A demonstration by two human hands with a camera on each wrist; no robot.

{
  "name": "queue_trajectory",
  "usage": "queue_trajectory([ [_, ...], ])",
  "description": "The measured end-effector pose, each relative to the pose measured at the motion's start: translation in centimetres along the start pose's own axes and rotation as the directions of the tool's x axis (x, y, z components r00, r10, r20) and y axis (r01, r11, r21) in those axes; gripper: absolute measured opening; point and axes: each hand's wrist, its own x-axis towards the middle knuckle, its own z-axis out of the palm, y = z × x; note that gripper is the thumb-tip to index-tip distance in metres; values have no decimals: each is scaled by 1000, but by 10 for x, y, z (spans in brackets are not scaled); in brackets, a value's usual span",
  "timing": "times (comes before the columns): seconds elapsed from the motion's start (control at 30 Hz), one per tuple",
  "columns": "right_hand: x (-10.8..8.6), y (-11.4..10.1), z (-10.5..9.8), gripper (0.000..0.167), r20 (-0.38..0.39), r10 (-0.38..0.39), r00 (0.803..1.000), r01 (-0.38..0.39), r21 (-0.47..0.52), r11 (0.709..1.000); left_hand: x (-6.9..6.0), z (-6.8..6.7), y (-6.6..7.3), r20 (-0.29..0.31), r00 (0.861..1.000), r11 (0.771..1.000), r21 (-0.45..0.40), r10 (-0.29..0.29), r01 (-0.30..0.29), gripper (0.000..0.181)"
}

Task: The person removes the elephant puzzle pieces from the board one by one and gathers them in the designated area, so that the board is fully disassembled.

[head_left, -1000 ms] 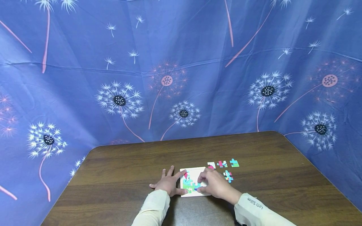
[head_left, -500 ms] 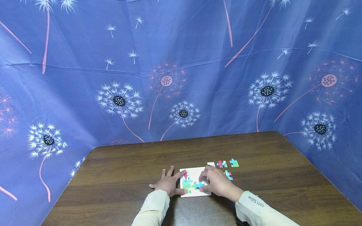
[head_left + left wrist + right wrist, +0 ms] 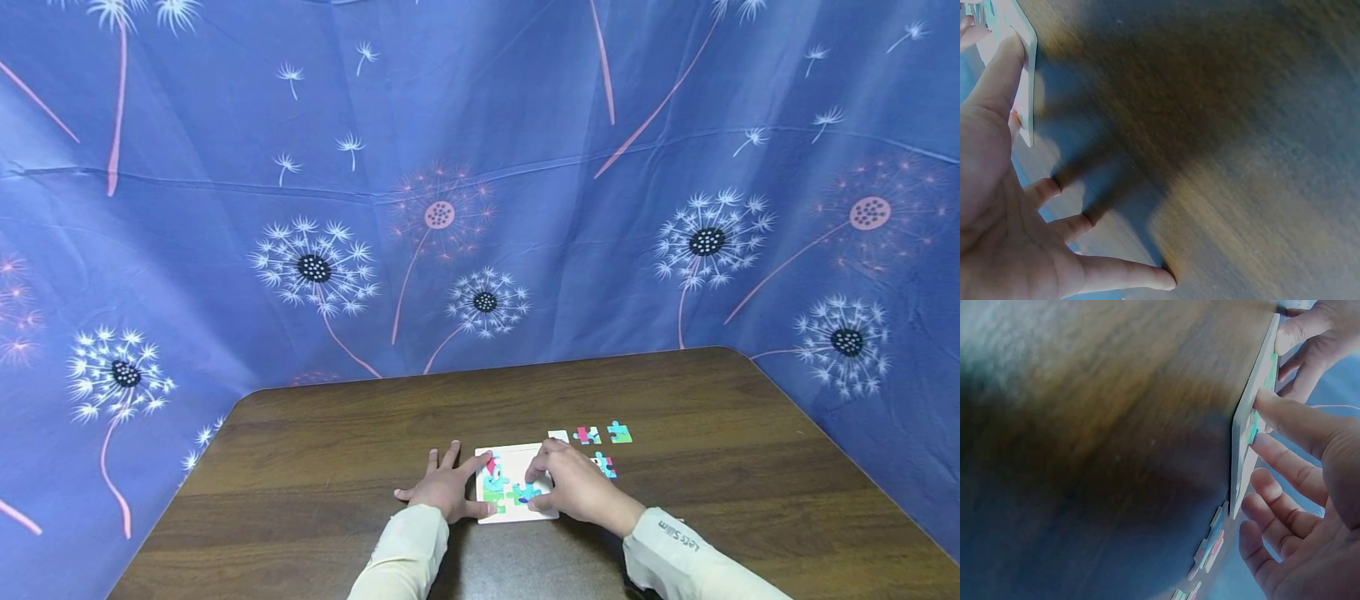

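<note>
Inside puzzle tray [image 3: 517, 463]: colourful pieces [image 3: 493, 484]; right hand [image 3: 579, 488] seemingly pinching blue piece [image 3: 527, 493].

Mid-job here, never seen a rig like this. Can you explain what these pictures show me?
There is no machine, only a person's bare left hand and right hand. The wide picture comes from a camera on the head; the two tilted close-ups come from a camera on each wrist. On the brown wood-grain table lies a flat white rectangular puzzle board with a coloured picture partly filled in. The left hand, fingers spread, rests its thumb and forefinger on the board's left side. The right hand has thumb and forefinger around a blue jigsaw piece on the board. Four loose jigsaw pieces in red, white, blue and green lie nearby, two partly hidden by that hand.
</note>
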Motion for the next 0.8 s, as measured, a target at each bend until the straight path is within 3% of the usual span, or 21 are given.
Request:
queue_trajectory([
  [0.43, -3, 1, -3, 23, -16, -14, 1000, 14, 11, 1000, 6, 4, -2, 22, 1000, 1000, 8, -14, 14, 79],
  [0.8, -5, 10, -11, 22, -13, -19, 1000, 19, 9, 1000, 8, 6, -3, 2, 1000, 1000, -10, -8, 8, 77],
])
